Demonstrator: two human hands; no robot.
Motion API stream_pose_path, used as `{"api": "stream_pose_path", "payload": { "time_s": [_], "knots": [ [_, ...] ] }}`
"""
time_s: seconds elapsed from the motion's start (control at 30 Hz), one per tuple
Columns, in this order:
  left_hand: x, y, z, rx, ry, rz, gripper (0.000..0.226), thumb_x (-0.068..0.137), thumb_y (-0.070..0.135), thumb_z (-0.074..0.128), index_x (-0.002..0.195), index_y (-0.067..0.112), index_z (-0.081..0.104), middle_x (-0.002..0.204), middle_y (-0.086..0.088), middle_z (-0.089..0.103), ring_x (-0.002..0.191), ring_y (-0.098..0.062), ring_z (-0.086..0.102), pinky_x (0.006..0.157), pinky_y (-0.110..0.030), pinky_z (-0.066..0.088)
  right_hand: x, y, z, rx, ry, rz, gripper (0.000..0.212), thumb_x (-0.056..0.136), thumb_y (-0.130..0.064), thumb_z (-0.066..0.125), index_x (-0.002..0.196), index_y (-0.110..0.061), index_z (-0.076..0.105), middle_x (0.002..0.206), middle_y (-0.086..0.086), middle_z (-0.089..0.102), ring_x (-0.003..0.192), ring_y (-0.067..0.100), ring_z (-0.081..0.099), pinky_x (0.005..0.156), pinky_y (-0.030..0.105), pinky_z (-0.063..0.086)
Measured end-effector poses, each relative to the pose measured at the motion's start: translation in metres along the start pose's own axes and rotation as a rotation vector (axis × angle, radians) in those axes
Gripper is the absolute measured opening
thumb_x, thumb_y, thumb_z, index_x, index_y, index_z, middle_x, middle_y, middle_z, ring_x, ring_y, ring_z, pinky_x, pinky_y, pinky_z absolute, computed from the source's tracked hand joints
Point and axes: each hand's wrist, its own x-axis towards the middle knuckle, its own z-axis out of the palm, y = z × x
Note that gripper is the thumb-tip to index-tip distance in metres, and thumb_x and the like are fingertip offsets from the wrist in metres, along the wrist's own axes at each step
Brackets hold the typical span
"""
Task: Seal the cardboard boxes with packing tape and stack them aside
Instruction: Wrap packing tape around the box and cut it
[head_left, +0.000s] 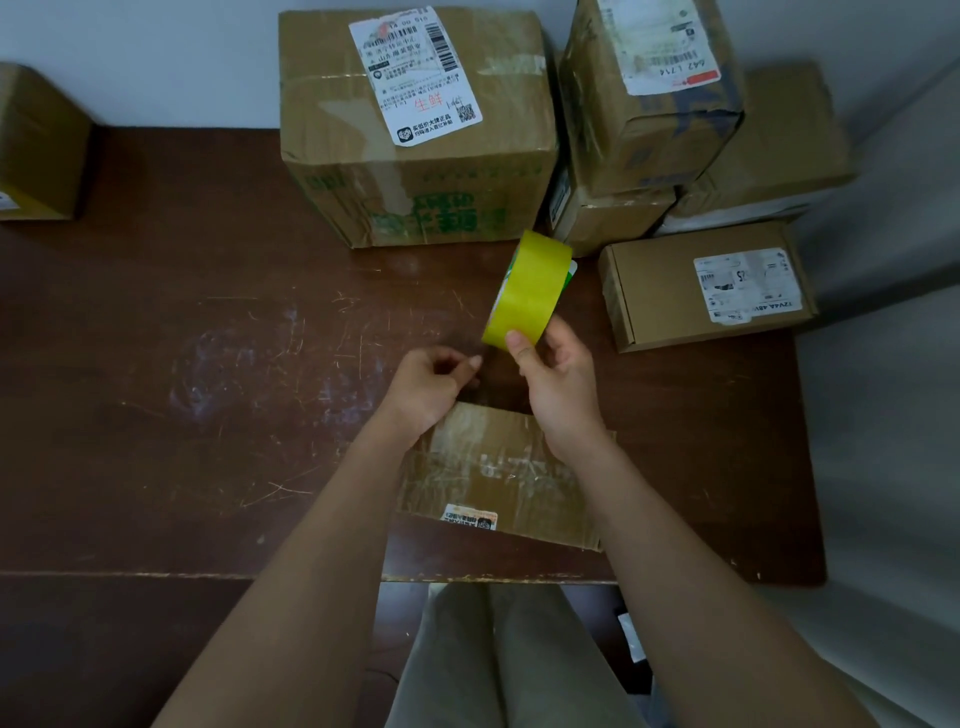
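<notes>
Head view: right hand (553, 371) fingers curled around the yellow tape roll (530, 291), thumb pressed on its outer face, roll held on edge above the table. Left hand (426, 384) fingertips pinched together just beside the roll's lower edge, likely on the free tape end; the strip itself is too thin to confirm. Box being sealed (498, 473) lies flat under both wrists, near the table's front edge, old tape and a label on top.

Risks, as judgement: the tape end could slip from the pinch and stick back on the roll; a pulled strip could twist or fold onto itself; the box sits close to the edge and could slide off if pulled at.

Dark brown table (182, 364), heavily scratched. Large labelled box (415, 130) at the back, stack of boxes (649, 104) and a flat mailer box (706, 286) to the right, another box (36, 145) far left. Pale wall behind.
</notes>
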Motion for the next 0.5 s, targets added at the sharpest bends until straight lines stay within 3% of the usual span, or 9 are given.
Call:
{"api": "stream_pose_path", "payload": {
  "time_s": [0.13, 0.27, 0.33, 0.4, 0.5],
  "knots": [
    [0.000, 0.001, -0.001, 0.115, -0.013, 0.108, 0.009, 0.092, 0.012, 0.066, 0.095, 0.020, 0.068, 0.093, 0.001, 0.068, 0.092, -0.015, 0.064, 0.082, -0.023, 0.051, -0.002, -0.005, 0.001, 0.117, 0.051, 0.018, 0.022, 0.098, -0.009, 0.060, 0.103, -0.029, 0.065, 0.089, -0.018, 0.069, 0.073, -0.011, 0.059, 0.072, 0.010, 0.045],
    [0.011, -0.004, 0.001, 0.170, -0.018, 0.073, 0.026, 0.072, 0.053, 0.069, 0.095, 0.043, 0.067, 0.103, 0.006, 0.072, 0.104, -0.022, 0.066, 0.094, -0.047, 0.051, -0.003, -0.011, 0.000, 0.177, 0.072, 0.058, 0.020, 0.099, -0.009, 0.059, 0.102, -0.027, 0.065, 0.082, -0.019, 0.069, 0.064, -0.006, 0.055, 0.066, 0.013, 0.044],
    [0.001, 0.015, 0.003, 0.140, -0.023, 0.096, 0.019, 0.080, 0.045, 0.069, 0.096, 0.035, 0.068, 0.104, 0.003, 0.072, 0.097, -0.012, 0.066, 0.092, -0.031, 0.050, -0.004, -0.013, -0.001, 0.229, 0.066, 0.067, 0.018, 0.099, -0.010, 0.058, 0.103, -0.026, 0.067, 0.080, -0.017, 0.068, 0.060, -0.001, 0.048, 0.066, 0.017, 0.042],
    [-0.009, 0.033, 0.007, 0.056, -0.008, 0.141, 0.006, 0.092, 0.019, 0.067, 0.096, 0.016, 0.070, 0.095, -0.001, 0.071, 0.076, 0.004, 0.062, 0.073, -0.011, 0.046, -0.005, -0.018, -0.002, 0.298, 0.067, 0.064, 0.016, 0.099, -0.011, 0.058, 0.103, -0.024, 0.067, 0.082, -0.013, 0.066, 0.060, 0.002, 0.043, 0.067, 0.020, 0.041],
    [-0.020, 0.046, 0.013, -0.092, 0.061, 0.159, 0.010, 0.093, 0.010, 0.066, 0.097, 0.005, 0.073, 0.090, -0.009, 0.072, 0.073, -0.005, 0.061, 0.072, -0.018, 0.048, -0.007, -0.031, -0.004, 0.394, 0.089, 0.065, 0.015, 0.099, -0.012, 0.057, 0.106, -0.021, 0.066, 0.083, -0.008, 0.064, 0.062, 0.003, 0.042, 0.067, 0.019, 0.041]
  ]
}}
